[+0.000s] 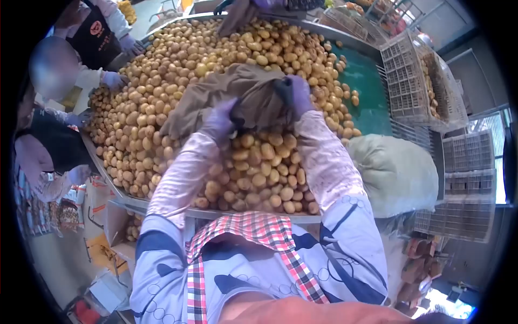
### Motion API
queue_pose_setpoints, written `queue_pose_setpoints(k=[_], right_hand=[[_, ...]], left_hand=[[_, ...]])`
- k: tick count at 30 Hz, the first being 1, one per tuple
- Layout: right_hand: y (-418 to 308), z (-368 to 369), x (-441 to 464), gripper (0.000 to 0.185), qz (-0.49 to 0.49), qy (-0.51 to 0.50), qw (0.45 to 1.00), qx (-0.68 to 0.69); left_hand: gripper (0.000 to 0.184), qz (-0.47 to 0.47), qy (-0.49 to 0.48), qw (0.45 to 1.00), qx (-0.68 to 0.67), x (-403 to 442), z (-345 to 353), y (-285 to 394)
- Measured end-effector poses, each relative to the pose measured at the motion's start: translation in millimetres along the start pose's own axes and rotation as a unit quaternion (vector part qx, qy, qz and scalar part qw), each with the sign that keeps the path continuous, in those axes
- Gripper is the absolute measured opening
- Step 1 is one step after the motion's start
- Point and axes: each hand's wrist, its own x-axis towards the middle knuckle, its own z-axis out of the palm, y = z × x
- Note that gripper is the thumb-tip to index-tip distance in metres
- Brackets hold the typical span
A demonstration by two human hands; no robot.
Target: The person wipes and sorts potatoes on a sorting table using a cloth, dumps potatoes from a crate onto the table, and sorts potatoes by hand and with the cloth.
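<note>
Both of my hands wear purple gloves and hold a brown cloth over a large heap of potatoes. My left hand, somewhat blurred, is closed on the cloth's near edge, with dark material at its fingers. On the right, my right hand grips the cloth's right end, where dark material also shows. The cloth spreads out to the left over the potatoes. More potatoes lie just below it, between my forearms.
A full pale sack rests on the table's right side, near a green surface. Plastic crates stand beyond. Gloved co-workers' hands reach in from the left; another person is at the far edge, beside more dark cloth.
</note>
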Motion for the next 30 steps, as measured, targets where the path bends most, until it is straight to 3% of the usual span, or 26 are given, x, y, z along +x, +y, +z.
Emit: queue_pose_setpoints(k=[1, 2, 4, 5, 6, 7, 9, 10, 13, 15, 17, 20, 21, 25, 29, 30], right_hand=[[-23.2, -30.1, 1.5, 0.031, 0.03, -0.015, 0.999, 0.031], [-32.9, -53.8, -2.4, 0.018, 0.114, -0.131, 0.983, -0.064], [-54.1, -70.9, -51.3, 0.026, 0.109, -0.131, 0.971, -0.167], [-63.0, -62.3, -87.5, 0.032, 0.072, -0.112, 0.968, -0.21], [-72.0, -53.8, -123.7, 0.039, 0.037, -0.09, 0.962, -0.254], [-71.5, -29.2, -154.7, 0.052, 0.058, -0.161, 0.928, -0.332], [-28.7, 37.3, -238.9, 0.05, 0.03, -0.141, 0.91, -0.389], [-22.0, 44.2, -225.8, 0.048, 0.052, -0.147, 0.916, -0.371], [-28.0, 47.4, -198.0, 0.045, 0.117, -0.173, 0.928, -0.31], [-16.1, 46.9, -149.8, 0.045, 0.135, -0.163, 0.934, -0.288], [4.8, 44.3, -115.4, 0.046, 0.134, -0.159, 0.936, -0.284], [39.6, 43.8, -73.6, 0.049, 0.126, -0.166, 0.939, -0.274], [48.3, 45.7, -59.5, 0.051, 0.127, -0.178, 0.935, -0.278], [65.0, 55.8, -51.8, 0.053, 0.137, -0.198, 0.929, -0.28], [39.3, 77.5, -137.4, 0.041, 0.098, -0.046, 0.951, -0.289], [28.1, 73.4, -159.7, 0.04, 0.101, -0.054, 0.956, -0.269]], left_hand=[[0.065, -0.039, -0.003, 0.999, 0.004, -6.3, -21.7, 50.5], [0.068, -0.156, -0.089, 0.982, -0.052, -13.5, -44.4, 92.5], [0.071, -0.122, -0.142, 0.982, 0.029, -42.8, -44.4, 108.8], [0.072, 0.032, -0.099, 0.981, 0.162, -64.8, -25.9, 95.1], [0.07, 0.013, -0.107, 0.965, 0.238, -89.8, 7.7, 62.2], [0.069, -0.003, -0.115, 0.942, 0.315, -110.2, 38.8, 30.7], [0.065, 0.078, -0.029, 0.925, 0.371, -119.7, 65.0, 15.4], [0.063, 0.082, -0.042, 0.904, 0.417, -116.3, 76.2, -10.3], [0.066, 0.046, -0.111, 0.932, 0.341, -42.9, 67.7, -6.0], [0.079, 0.02, -0.133, 0.941, 0.311, 7.6, 69.0, -10.2], [0.08, 0.103, -0.067, 0.917, 0.378, 42.6, 78.9, -25.4], [0.08, -0.05, -0.152, 0.933, 0.323, 81.3, 85.9, -8.6], [0.078, -0.05, -0.138, 0.931, 0.333, 84.3, 90.9, -11.7], [0.068, -0.028, -0.059, 0.928, 0.367, 52.9, 104.3, -21.8], [0.061, 0.088, -0.046, 0.931, 0.35, -33.4, 98.7, -9.9], [0.063, 0.084, -0.04, 0.93, 0.355, -61.3, 101.1, -9.9]])
